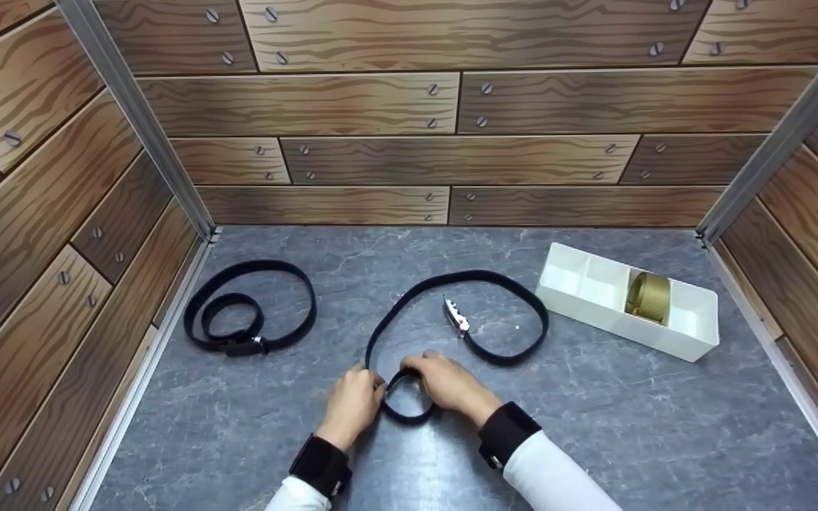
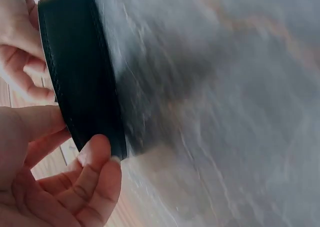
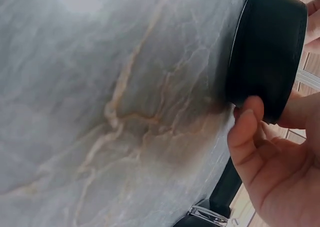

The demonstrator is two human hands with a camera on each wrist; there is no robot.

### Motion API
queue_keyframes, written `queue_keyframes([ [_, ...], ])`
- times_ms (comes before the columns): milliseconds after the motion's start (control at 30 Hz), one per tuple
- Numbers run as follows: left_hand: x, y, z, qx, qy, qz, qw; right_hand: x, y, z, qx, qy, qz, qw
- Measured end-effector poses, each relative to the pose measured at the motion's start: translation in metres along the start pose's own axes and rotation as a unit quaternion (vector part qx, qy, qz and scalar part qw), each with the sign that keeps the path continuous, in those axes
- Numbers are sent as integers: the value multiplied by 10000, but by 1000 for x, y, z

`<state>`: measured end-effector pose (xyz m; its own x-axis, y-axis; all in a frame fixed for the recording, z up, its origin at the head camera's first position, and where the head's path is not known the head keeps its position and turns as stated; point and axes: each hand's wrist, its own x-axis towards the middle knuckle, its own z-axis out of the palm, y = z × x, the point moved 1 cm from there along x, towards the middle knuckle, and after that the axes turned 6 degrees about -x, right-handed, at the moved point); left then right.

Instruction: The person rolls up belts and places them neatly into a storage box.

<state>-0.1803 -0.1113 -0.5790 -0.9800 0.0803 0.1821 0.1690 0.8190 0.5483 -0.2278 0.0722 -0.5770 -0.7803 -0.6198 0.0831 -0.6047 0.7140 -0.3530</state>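
Observation:
A black leather belt [image 1: 444,278] stands on its edge on the grey marbled tabletop, its near end curled into a small loop. My left hand [image 1: 352,403] pinches the left side of that loop. On the loop's right side, my right hand [image 1: 449,383] grips the band between thumb and fingers. Both wrist views show the wide, stitched strap [image 2: 82,67] close up, with fingertips on its lower edge. The belt's silver buckle [image 1: 456,316] lies inside the larger curve, beyond my right hand.
Another black belt [image 1: 313,298], coiled with a small inner ring, stands at the left. At the right is a white divided tray [image 1: 593,323] holding a rolled olive belt [image 1: 654,298]. Wood-patterned walls [image 1: 366,160] enclose the back and sides.

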Motion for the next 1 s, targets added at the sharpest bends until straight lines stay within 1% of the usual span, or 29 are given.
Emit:
queue_keyframes([
  [167, -1, 0, 2, 16, 42, 147, 9999, 0, 0, 4, -114, 234, 91, 9996],
  [267, -1, -1, 3, -45, 76, 190, 9998, 0, -1, 5, -183, 198, 233, 9994],
  [400, -1, -2, 4, -118, 135, 182, 9997, 2, -8, 5, -209, 87, 669, 9975],
  [500, -1, -1, 5, -161, 136, 170, 9996, 4, -14, 6, -470, 210, 939, 9943],
  [633, -1, -1, 6, -213, 110, 218, 9995, 6, -22, 9, -863, 599, 979, 9896],
  [700, -1, -1, 7, -217, 112, 265, 9994, 7, -24, 10, -886, 708, 1001, 9885],
  [800, 0, -1, 8, -279, 140, 283, 9991, 10, -26, 10, -751, 676, 1084, 9890],
  [867, 1, -2, 7, -321, 145, 243, 9991, 10, -26, 9, -623, 620, 1034, 9908],
  [933, 1, -2, 7, -369, 147, 193, 9990, 9, -23, 7, -469, 557, 847, 9937],
  [1000, 2, -2, 6, -378, 144, 170, 9990, 7, -19, 5, -316, 460, 552, 9969],
])
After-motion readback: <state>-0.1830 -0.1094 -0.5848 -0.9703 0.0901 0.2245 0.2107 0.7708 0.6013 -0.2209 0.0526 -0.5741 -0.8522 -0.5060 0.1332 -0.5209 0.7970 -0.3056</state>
